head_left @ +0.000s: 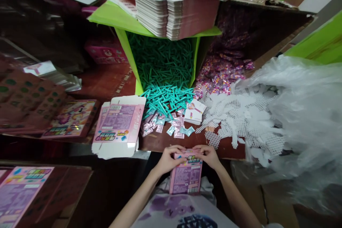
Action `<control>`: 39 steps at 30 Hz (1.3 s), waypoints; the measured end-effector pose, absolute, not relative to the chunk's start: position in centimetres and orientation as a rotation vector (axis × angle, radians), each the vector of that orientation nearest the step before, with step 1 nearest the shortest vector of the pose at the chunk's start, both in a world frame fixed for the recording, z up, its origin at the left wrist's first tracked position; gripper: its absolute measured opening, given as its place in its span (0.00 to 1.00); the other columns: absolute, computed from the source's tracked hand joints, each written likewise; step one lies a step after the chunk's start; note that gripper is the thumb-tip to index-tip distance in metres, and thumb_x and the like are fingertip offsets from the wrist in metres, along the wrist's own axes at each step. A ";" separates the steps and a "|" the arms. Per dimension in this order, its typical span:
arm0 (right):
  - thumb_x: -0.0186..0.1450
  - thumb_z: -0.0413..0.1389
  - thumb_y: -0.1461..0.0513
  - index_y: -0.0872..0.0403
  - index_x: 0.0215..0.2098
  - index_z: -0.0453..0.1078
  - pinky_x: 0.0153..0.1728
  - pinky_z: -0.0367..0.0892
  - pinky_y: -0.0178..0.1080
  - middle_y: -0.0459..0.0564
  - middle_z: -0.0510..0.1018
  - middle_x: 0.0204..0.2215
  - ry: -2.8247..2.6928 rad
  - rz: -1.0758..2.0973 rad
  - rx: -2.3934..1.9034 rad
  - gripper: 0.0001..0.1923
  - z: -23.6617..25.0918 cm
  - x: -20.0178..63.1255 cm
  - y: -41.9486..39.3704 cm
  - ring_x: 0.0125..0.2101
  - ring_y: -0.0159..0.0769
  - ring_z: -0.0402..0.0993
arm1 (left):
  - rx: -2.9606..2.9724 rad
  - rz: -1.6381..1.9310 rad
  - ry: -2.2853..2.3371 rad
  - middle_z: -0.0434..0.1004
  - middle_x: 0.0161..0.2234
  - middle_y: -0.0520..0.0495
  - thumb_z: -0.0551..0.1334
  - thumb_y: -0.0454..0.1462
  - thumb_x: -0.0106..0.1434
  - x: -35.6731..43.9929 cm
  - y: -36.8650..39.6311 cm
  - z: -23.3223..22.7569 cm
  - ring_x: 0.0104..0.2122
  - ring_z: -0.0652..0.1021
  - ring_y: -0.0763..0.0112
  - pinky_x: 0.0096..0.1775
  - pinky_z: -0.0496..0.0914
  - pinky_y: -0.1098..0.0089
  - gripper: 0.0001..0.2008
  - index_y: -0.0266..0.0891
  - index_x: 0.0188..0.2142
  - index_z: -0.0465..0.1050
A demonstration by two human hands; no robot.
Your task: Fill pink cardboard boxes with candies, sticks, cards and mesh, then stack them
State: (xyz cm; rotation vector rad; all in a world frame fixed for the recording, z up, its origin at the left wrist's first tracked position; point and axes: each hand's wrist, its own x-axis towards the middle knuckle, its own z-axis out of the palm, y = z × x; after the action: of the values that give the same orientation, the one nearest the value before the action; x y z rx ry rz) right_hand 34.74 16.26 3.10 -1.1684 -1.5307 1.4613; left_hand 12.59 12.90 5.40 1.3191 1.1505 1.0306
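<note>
A pink and purple printed carton point(186, 178) rests against my lap with its far end at the table's front edge. My left hand point(169, 159) grips its upper left corner, thumb across the printed face. On the upper right corner, my right hand point(210, 156) is closed in the same way, fingers at the far end. Whether the carton's end flap is tucked in cannot be made out. Just beyond my hands lie small pink and light-blue sachets point(178, 128) and a stack of white printed cards point(195, 111).
Flattened pink cartons point(120, 124) are stacked at the left. Teal sticks point(165, 96) spill from a green bin point(125, 46) with card stacks point(152, 7) on top. White mesh pieces point(235, 114), colourful packets point(221, 71) and a clear plastic bag point(307, 124) occupy the right.
</note>
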 end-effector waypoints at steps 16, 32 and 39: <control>0.61 0.54 0.55 0.53 0.41 0.74 0.45 0.64 0.51 0.57 0.77 0.41 -1.204 1.543 -0.933 0.15 5.8 31.3 17.9 0.39 0.47 0.73 | 2.271 1.068 2.528 0.70 0.45 0.55 0.60 0.39 0.58 -12.7 7.0 20.2 0.47 0.71 0.69 0.51 0.67 0.58 0.11 0.41 0.41 0.72; 0.61 0.55 0.57 0.54 0.37 0.75 0.41 0.67 0.41 0.53 0.78 0.35 -1.307 1.757 -0.864 0.11 5.4 23.7 15.4 0.36 0.41 0.73 | 1.766 0.404 2.511 0.58 0.59 0.31 0.61 0.48 0.53 -4.5 12.5 8.2 0.58 0.59 0.37 0.53 0.56 0.42 0.37 0.33 0.58 0.58; 0.50 0.64 0.56 0.54 0.45 0.69 0.39 0.69 0.42 0.54 0.76 0.42 -1.358 1.724 -1.062 0.25 4.1 14.6 17.8 0.33 0.38 0.75 | 1.743 0.568 2.574 0.69 0.51 0.39 0.57 0.44 0.61 -4.3 12.9 7.9 0.49 0.70 0.53 0.48 0.63 0.53 0.18 0.39 0.47 0.70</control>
State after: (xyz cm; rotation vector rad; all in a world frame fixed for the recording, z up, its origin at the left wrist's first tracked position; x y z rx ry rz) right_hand 14.56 17.78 4.12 -1.0621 -1.3577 1.7237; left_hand -4.29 12.87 7.86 1.7425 2.5740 0.5678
